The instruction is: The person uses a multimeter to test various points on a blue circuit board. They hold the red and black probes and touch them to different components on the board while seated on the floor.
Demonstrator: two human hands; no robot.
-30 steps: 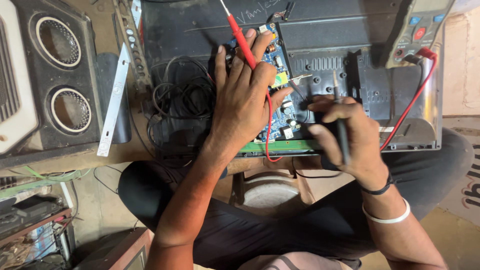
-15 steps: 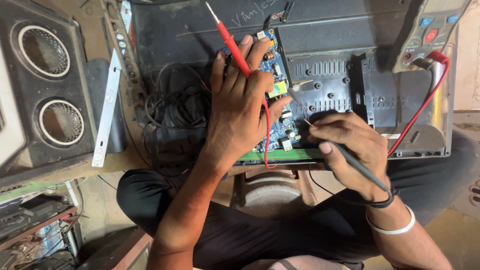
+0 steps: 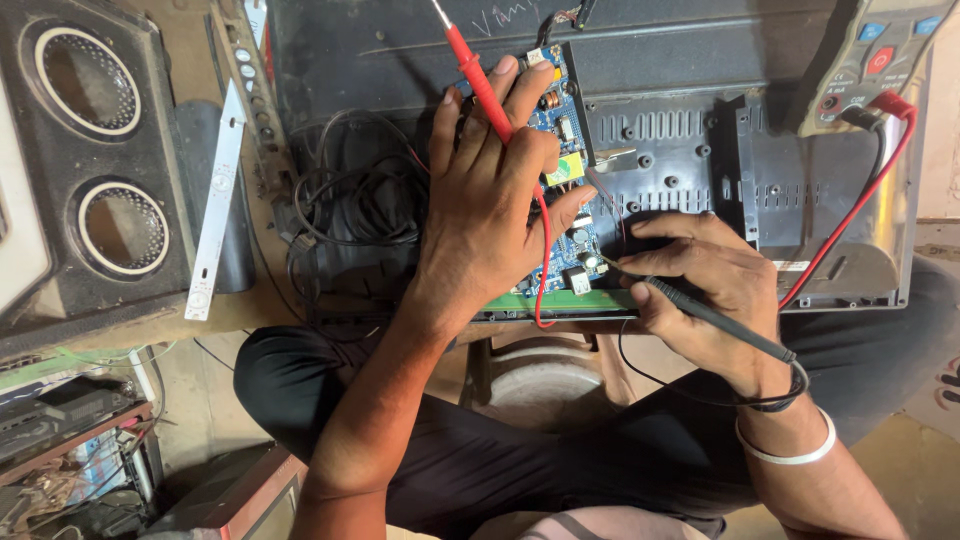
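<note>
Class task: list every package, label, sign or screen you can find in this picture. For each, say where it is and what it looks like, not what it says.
Meter: top right corner, tan case, blue and red buttons; its screen is out of frame.
Chalk marking: top centre on the dark back panel, pale scrawl.
Yellow label: small rectangle on the blue circuit board, beside the left hand.
No packages or signs show.

Red probe [image 3: 478, 72] slanted over blue circuit board [image 3: 562, 150], black probe [image 3: 700, 310] touching it

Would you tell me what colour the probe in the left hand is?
Red; the probe shows best in the head view.
</note>
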